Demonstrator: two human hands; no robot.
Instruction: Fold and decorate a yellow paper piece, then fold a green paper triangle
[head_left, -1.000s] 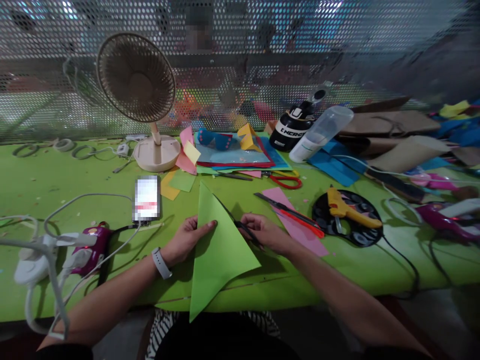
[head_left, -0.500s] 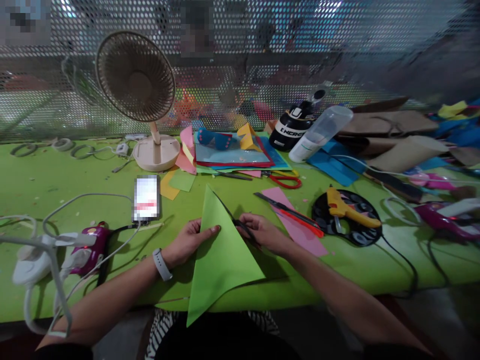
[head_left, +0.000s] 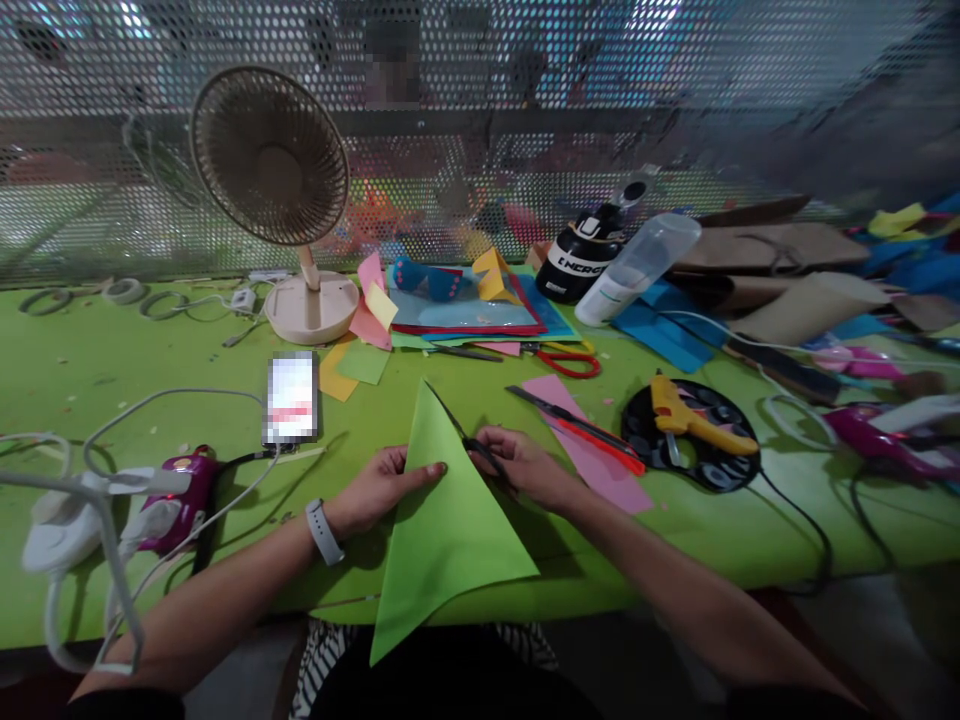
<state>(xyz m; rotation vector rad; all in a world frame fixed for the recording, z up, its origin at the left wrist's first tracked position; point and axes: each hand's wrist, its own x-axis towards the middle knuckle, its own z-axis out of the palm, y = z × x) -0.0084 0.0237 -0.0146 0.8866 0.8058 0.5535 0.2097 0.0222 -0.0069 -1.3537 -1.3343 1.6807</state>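
Note:
A light green sheet of paper (head_left: pixel 454 545), roughly triangular, is held up over the front of the table. My left hand (head_left: pixel 382 487) grips its left edge, thumb on top and fingers underneath. In my right hand (head_left: pixel 525 467) is a pair of dark-handled scissors (head_left: pixel 484 452), its blade lying along the sheet's upper right edge. The fingers of my right hand are wrapped around the handles. Part of the blades is hidden by the paper.
To the right lie a box cutter (head_left: pixel 577 425) on a pink paper strip (head_left: pixel 626 488) and a yellow glue gun (head_left: pixel 697 420) on a black tray. Red-handled scissors (head_left: pixel 570 362), a fan (head_left: pixel 274 165), a phone (head_left: pixel 291 395) and a purple power strip (head_left: pixel 180 500) with cables stand around.
The green paper has tilted slightly, its top tip shifting right and its lower right corner moving right and down. Both hands keep their hold, almost in the same place.

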